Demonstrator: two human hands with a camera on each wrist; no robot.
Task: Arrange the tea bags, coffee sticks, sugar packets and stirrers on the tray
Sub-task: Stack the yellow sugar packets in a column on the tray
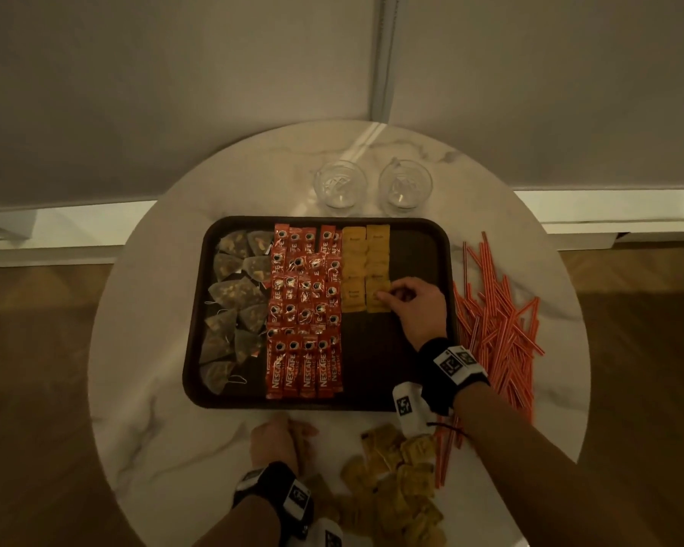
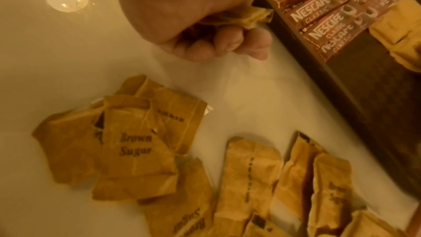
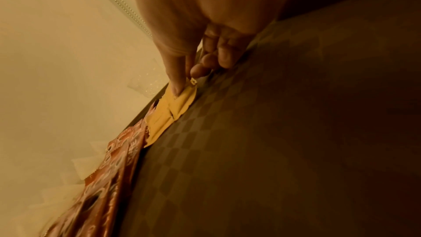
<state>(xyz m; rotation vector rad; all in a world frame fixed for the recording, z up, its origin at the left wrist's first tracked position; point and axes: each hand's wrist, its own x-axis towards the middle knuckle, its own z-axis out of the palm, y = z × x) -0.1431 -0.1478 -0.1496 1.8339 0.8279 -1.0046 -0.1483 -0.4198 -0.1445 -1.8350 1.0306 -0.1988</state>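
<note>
Our right hand (image 1: 419, 305) pinches a sugar packet (image 1: 378, 300) into its tray (image 1: 423, 246) column; our left hand (image 1: 277, 440) clutches spare packets (image 2: 255, 16).

The left hand (image 2: 193, 15) hides most of its clutched sugar packet (image 2: 255, 16).
</note>
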